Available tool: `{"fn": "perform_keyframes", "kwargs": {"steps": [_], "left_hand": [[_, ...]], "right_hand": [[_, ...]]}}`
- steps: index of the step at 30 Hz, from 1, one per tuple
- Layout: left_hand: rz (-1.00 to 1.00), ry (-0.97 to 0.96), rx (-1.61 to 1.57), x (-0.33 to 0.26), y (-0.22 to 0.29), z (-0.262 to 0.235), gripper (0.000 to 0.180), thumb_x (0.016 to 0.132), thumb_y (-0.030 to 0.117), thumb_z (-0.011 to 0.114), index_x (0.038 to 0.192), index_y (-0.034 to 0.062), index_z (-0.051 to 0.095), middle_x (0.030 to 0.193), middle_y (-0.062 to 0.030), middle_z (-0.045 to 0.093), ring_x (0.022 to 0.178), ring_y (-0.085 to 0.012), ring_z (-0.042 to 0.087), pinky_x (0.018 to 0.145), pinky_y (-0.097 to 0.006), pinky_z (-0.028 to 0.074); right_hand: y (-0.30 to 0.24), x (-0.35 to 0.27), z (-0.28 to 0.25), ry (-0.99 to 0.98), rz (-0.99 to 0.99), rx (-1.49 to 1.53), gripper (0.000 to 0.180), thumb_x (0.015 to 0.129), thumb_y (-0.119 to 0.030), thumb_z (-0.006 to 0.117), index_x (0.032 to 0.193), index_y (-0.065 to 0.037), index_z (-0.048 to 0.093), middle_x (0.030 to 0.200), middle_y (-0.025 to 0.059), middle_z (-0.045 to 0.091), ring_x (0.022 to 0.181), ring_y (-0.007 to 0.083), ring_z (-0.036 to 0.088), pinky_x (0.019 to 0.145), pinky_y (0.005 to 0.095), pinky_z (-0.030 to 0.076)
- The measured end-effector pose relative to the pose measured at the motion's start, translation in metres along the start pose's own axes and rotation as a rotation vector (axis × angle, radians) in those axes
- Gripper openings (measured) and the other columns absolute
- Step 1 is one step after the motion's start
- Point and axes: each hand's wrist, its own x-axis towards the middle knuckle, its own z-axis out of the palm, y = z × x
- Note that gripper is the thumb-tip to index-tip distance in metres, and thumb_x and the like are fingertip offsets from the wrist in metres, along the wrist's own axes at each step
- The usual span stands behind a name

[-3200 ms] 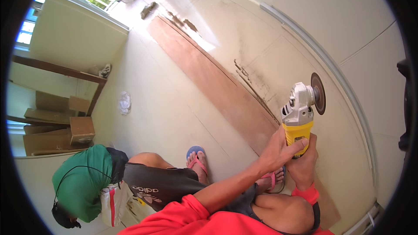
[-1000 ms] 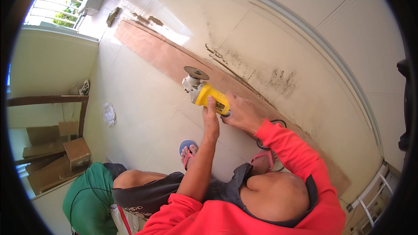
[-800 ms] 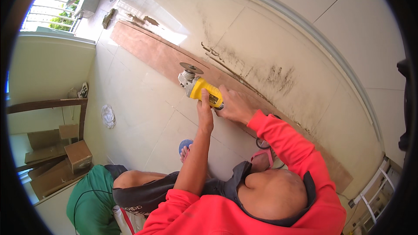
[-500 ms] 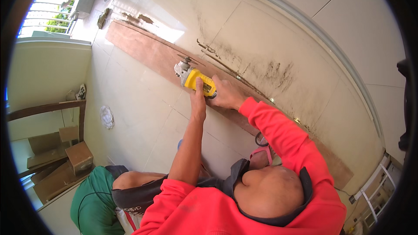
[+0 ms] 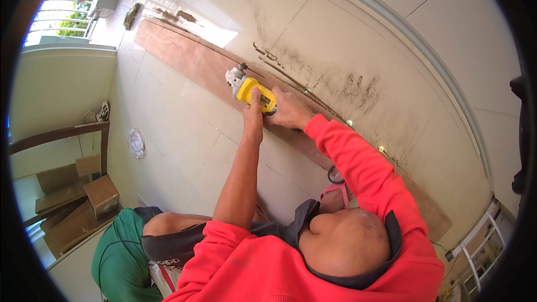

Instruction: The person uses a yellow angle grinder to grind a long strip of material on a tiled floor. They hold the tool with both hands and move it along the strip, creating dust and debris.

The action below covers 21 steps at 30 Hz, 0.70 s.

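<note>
Angle grinder (image 5: 258, 96), yellow body and silver head, sits just left of centre in the upper half of the frame, aimed toward upper left and held over the long reddish-brown board (image 5: 182, 56). Its disc is too nearly edge-on to make out, so contact with the board cannot be told. Left hand (image 5: 253, 116): closed around the body from below, thumb laid along the yellow casing, other fingers mostly hidden. Right hand (image 5: 292, 111): closed around the rear end of the same tool; exact finger placement, and whether any finger is on a switch, not visible. Judged step: positioning or applying the grinder at the board with a two-handed grip. Judged need for the next move: keep both hands firm, settle the disc angle against the surface, and guide the tool slowly, with the cable (image 5: 335, 175) below centre kept well away from the disc. Board runs diagonally from upper left to lower right; a dark, crumbly strip (image 5: 314, 96) follows its far edge, with black smudges (image 5: 358, 92) on the pale tiles beyond. Further out: cardboard box (image 5: 102, 197) at lower left, crumpled white item (image 5: 136, 144) at middle left, white metal frame (image 5: 482, 246) at lower right.
</note>
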Motion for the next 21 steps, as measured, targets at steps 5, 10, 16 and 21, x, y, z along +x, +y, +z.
{"fn": "perform_keyframes", "kwargs": {"steps": [5,10,16,21], "left_hand": [[-0.015,0.029,0.05,-0.0024,0.0051,0.0011,0.075,0.099,0.07,0.063,0.123,-0.002,0.068,0.102,-0.0043,0.069,0.085,-0.0131,0.061,0.074,-0.03,0.047],[-0.027,0.013,0.061,0.0022,0.0039,-0.0011,0.076,0.098,0.072,0.063,0.119,-0.0011,0.07,0.099,-0.0042,0.069,0.084,-0.0129,0.06,0.072,-0.03,0.046],[-0.034,0.036,0.073,0.0046,0.0011,-0.0007,0.076,0.096,0.074,0.064,0.115,0.0004,0.071,0.095,-0.0031,0.068,0.08,-0.0128,0.058,0.069,-0.03,0.044],[-0.043,0.01,0.092,0.0039,0.0001,-0.004,0.076,0.095,0.075,0.065,0.112,0.0012,0.072,0.093,-0.0029,0.067,0.078,-0.0128,0.057,0.068,-0.03,0.043]], "right_hand": [[-0.0001,0.0019,-0.0013,-0.008,-0.005,0.004,0.068,0.074,-0.044,0.086,0.114,0.0,0.054,0.101,0.0293,0.074,0.096,0.0473,0.072,0.082,0.0534,0.057],[-0.0005,0.0032,-0.0011,-0.008,-0.015,0.011,0.071,0.073,-0.045,0.087,0.115,0.002,0.054,0.101,0.0308,0.074,0.098,0.0475,0.072,0.083,0.0529,0.057],[-0.0019,0.0056,-0.0023,-0.036,0.025,0.007,0.077,0.07,-0.046,0.091,0.114,0.004,0.052,0.106,0.0318,0.073,0.101,0.0468,0.073,0.086,0.0511,0.058],[-0.002,0.003,-0.0032,-0.048,0.035,0.0,0.079,0.07,-0.048,0.09,0.117,0.004,0.053,0.108,0.031,0.073,0.103,0.0463,0.073,0.088,0.0515,0.058]]}}
